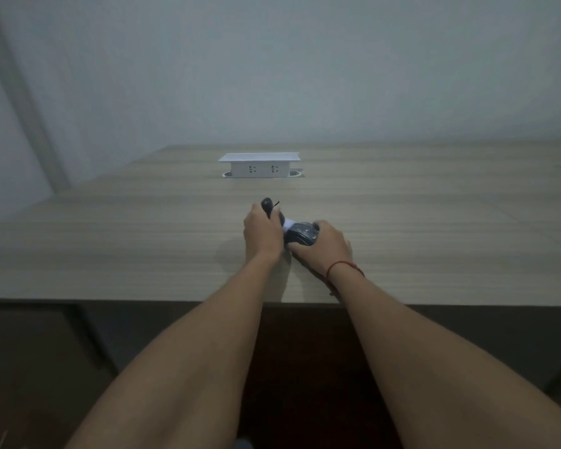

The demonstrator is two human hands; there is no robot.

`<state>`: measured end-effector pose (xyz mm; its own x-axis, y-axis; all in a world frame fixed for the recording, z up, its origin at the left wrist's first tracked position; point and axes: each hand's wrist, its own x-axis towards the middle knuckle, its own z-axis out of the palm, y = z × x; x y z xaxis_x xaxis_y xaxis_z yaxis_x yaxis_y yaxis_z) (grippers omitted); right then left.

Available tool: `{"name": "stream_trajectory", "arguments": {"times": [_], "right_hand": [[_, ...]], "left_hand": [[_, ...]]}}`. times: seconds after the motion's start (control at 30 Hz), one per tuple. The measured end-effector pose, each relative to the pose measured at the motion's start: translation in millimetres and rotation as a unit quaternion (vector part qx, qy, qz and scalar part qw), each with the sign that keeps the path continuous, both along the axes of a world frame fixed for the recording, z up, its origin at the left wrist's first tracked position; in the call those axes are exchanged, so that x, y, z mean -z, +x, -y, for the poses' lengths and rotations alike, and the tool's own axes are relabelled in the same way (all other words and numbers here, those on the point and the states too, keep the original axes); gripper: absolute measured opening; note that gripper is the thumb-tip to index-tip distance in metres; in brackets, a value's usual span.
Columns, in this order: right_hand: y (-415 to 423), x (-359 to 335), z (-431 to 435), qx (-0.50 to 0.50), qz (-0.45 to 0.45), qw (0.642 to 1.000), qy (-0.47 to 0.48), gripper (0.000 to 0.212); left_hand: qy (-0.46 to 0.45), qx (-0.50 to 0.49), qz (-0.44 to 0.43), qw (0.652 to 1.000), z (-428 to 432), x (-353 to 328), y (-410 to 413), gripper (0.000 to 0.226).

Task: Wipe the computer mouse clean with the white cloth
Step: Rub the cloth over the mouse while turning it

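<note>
A pale grey wall (305,66) backs a wide wood-grain desk (110,241). At its far middle stands a raised white socket box (258,166). Nearer, the right hand (327,244) grips the dark computer mouse (300,236); the left hand (261,233) is closed on another dark object (267,205). The white cloth (288,223) peeks between them.

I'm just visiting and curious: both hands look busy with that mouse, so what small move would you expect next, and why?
Probably a short rub of the white cloth across the computer mouse. The right hand grips the mouse just above the wooden table, and only a bit of cloth shows between it and the left hand, which also holds a dark object I cannot identify. The cloth already seems to touch the mouse.
</note>
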<state>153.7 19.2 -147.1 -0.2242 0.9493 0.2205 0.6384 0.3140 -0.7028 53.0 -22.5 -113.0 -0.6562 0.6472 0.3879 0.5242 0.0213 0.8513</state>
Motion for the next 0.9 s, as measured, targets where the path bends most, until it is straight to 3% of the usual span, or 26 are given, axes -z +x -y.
{"name": "stream_trajectory", "arguments": {"times": [0.1, 0.17, 0.37, 0.5, 0.63, 0.77, 0.9], "right_hand": [[0.9, 1.4, -0.9, -0.002, -0.010, 1.000, -0.005, 0.066], [0.2, 2.7, -2.3, -0.004, -0.011, 1.000, 0.000, 0.063], [1.2, 2.2, -3.2, -0.012, -0.005, 1.000, 0.015, 0.054], [-1.1, 4.7, -4.3, -0.009, -0.001, 1.000, 0.020, 0.046], [1.5, 3.6, -3.2, -0.008, -0.006, 1.000, 0.023, 0.058], [0.1, 3.3, -5.2, -0.005, -0.004, 1.000, 0.022, 0.061], [0.5, 3.1, -7.3, -0.007, -0.008, 1.000, 0.019, 0.065]], "left_hand": [[-0.002, -0.013, -0.016, 1.000, -2.3, -3.7, -7.9, 0.029], [0.034, 0.011, -0.015, 0.999, -2.3, -9.5, -1.7, 0.029], [0.005, 0.020, -0.032, 0.999, -2.3, -2.4, -0.1, 0.030], [0.032, 0.062, -0.044, 0.997, -2.4, -9.4, 5.4, 0.024], [-0.014, 0.022, -0.042, 0.999, -3.0, 3.6, -7.4, 0.028], [0.036, -0.006, 0.009, 0.999, 2.2, 7.7, -13.1, 0.027], [-0.014, 0.004, -0.024, 1.000, -0.2, 8.7, -17.0, 0.025]]}}
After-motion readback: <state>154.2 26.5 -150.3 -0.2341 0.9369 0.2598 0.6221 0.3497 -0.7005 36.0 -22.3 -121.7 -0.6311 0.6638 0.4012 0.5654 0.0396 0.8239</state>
